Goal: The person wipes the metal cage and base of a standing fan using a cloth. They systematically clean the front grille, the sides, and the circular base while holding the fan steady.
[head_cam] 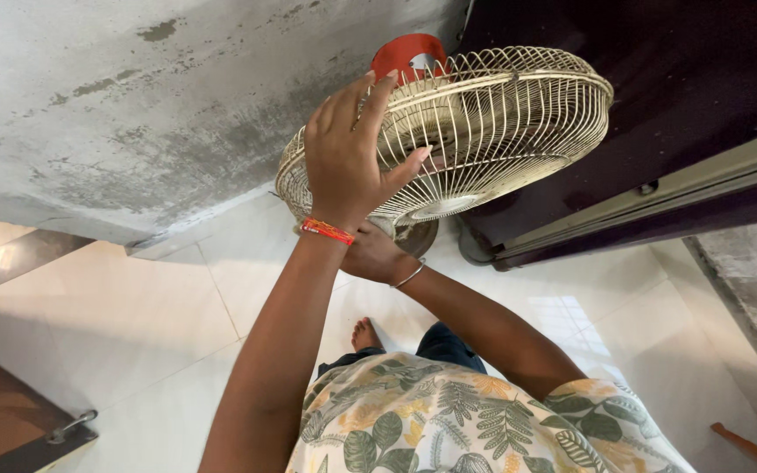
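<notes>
Fan (484, 131) is being held up against the stained grey wall (133, 105), its cream wire cage domed and ribbed. Left hand (352, 158) is pressing flat on the cage, fingers spread, thumb hooking the wires. Right hand (377, 256) is gripping beneath it, near the fan's base; how tightly it is closed cannot be told. Step looks like steadying or handling the cage; the next move needs firm two-handed support. Glossy white tile floor (133, 333) is lying below.
</notes>
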